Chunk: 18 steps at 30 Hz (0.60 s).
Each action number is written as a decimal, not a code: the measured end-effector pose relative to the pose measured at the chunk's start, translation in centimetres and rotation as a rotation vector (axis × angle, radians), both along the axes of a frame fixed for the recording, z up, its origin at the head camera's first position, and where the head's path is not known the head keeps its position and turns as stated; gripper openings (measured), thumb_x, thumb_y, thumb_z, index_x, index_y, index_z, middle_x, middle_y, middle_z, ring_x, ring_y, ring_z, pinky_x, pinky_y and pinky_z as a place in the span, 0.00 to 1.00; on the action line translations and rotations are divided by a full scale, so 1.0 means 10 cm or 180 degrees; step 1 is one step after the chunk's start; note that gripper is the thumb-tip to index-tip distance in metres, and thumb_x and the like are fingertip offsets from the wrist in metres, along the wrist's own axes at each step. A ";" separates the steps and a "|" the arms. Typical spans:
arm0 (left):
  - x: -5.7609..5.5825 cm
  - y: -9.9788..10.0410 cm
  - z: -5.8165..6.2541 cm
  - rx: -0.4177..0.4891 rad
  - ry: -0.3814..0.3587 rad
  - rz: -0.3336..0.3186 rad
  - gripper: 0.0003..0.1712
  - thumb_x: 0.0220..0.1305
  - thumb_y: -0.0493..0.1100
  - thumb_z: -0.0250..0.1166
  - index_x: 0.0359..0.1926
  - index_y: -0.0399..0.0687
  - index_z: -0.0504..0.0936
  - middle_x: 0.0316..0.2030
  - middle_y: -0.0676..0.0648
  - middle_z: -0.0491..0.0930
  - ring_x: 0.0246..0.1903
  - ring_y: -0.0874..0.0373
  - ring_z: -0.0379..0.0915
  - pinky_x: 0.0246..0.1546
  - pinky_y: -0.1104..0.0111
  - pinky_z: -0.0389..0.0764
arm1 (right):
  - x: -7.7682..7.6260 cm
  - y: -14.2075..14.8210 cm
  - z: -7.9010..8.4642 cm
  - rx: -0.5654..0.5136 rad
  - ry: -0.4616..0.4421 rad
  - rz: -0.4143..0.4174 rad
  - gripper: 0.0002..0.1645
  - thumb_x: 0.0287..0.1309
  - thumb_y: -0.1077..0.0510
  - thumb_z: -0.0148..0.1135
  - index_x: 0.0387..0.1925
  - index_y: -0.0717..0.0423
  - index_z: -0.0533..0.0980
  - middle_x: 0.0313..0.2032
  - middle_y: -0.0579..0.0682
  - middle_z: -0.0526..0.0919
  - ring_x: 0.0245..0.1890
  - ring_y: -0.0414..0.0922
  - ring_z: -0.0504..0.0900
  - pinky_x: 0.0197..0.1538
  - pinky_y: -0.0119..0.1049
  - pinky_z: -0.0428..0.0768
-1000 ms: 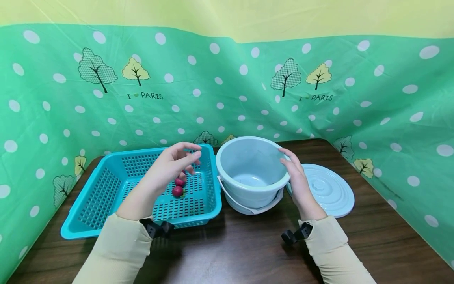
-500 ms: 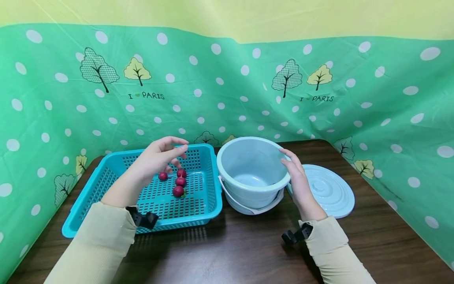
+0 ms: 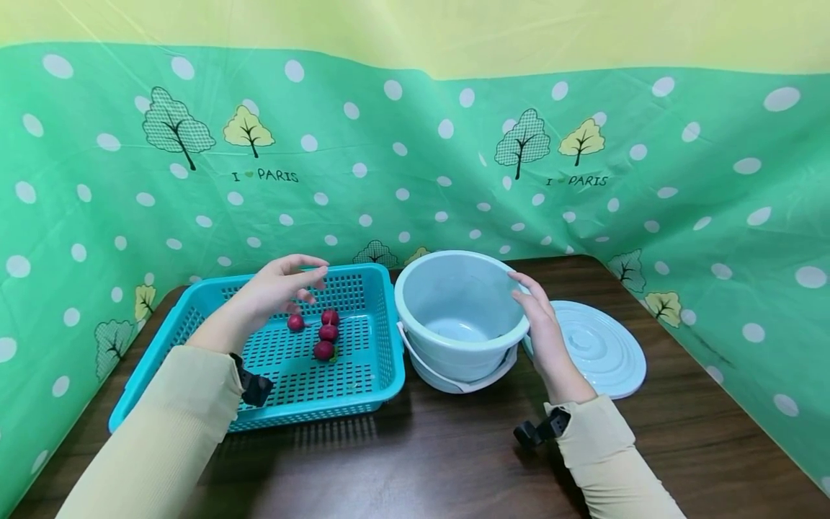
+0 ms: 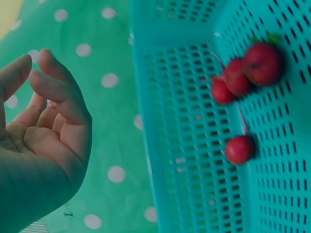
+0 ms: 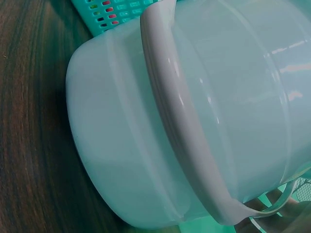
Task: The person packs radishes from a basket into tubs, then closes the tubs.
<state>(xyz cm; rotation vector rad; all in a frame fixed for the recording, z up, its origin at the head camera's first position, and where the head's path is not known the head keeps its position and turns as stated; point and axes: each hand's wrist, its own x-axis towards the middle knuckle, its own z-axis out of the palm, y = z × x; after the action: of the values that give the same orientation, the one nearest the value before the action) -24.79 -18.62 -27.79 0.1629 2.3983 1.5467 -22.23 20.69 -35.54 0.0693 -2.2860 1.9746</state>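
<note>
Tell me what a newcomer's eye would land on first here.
Probably the four red radishes, vivid inside the turquoise basket on the left, with the left hand above it. Next might come the pale blue bucket in the middle, the right hand at its rim. Behind everything, the green polka-dotted cloth printed with trees also draws the eye.

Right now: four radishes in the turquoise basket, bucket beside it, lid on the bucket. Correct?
No, the lid isn't on the bucket; it lies on the table to the bucket's right, per the head view. The rest holds: four radishes in the turquoise basket, bucket beside it.
</note>
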 end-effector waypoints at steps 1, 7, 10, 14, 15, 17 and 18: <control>-0.02 -0.02 -0.02 -0.0012 -0.0021 0.0004 0.30 0.74 0.57 0.55 0.69 0.47 0.66 0.54 0.43 0.75 0.31 0.62 0.77 0.32 0.68 0.76 | 0.00 0.00 0.00 0.0001 0.0001 -0.0001 0.31 0.74 0.47 0.39 0.75 0.47 0.56 0.77 0.48 0.49 0.75 0.52 0.51 0.72 0.59 0.53; -0.19 -0.12 -0.25 -0.0025 -0.0203 0.0069 0.35 0.72 0.59 0.55 0.71 0.46 0.63 0.52 0.45 0.74 0.31 0.63 0.77 0.29 0.69 0.76 | 0.00 0.00 0.00 -0.0002 0.0021 -0.0015 0.31 0.74 0.47 0.39 0.75 0.47 0.57 0.77 0.48 0.50 0.74 0.52 0.52 0.72 0.59 0.53; -0.24 -0.18 -0.37 0.0015 -0.0287 0.0141 0.37 0.72 0.60 0.56 0.71 0.45 0.62 0.54 0.44 0.74 0.31 0.64 0.76 0.32 0.69 0.78 | 0.00 0.00 0.00 0.0003 0.0017 -0.0015 0.31 0.74 0.47 0.39 0.74 0.47 0.57 0.77 0.47 0.50 0.75 0.52 0.52 0.72 0.59 0.53; -0.26 -0.26 -0.48 0.0021 -0.0380 0.0241 0.37 0.73 0.60 0.54 0.73 0.44 0.60 0.59 0.40 0.72 0.32 0.64 0.77 0.38 0.68 0.79 | 0.00 0.01 -0.01 0.0003 0.0011 -0.0011 0.30 0.74 0.47 0.39 0.74 0.47 0.57 0.77 0.46 0.51 0.75 0.51 0.52 0.72 0.59 0.52; -0.27 -0.28 -0.51 0.0007 -0.0407 0.0264 0.37 0.73 0.60 0.54 0.73 0.44 0.59 0.61 0.38 0.71 0.32 0.64 0.77 0.38 0.68 0.79 | 0.00 0.01 -0.01 0.0003 0.0011 -0.0009 0.30 0.74 0.47 0.39 0.74 0.47 0.57 0.77 0.46 0.51 0.75 0.51 0.52 0.73 0.59 0.52; -0.28 -0.30 -0.54 -0.0016 -0.0440 0.0294 0.37 0.73 0.60 0.54 0.73 0.45 0.59 0.62 0.38 0.71 0.33 0.63 0.78 0.38 0.69 0.79 | 0.00 0.01 -0.02 0.0001 0.0022 -0.0016 0.30 0.74 0.47 0.39 0.74 0.47 0.58 0.77 0.47 0.51 0.75 0.51 0.52 0.73 0.59 0.52; -0.29 -0.31 -0.55 -0.0019 -0.0451 0.0301 0.37 0.73 0.60 0.54 0.73 0.45 0.59 0.63 0.37 0.71 0.34 0.63 0.78 0.38 0.69 0.79 | 0.00 0.01 -0.02 -0.0003 0.0028 -0.0023 0.30 0.74 0.47 0.39 0.74 0.47 0.58 0.77 0.47 0.51 0.75 0.51 0.52 0.73 0.59 0.52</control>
<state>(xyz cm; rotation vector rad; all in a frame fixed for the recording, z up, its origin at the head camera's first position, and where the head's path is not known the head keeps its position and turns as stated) -27.67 -21.68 -33.30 -0.0605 2.3297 1.5360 -22.27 20.83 -35.69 0.0694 -2.2767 1.9679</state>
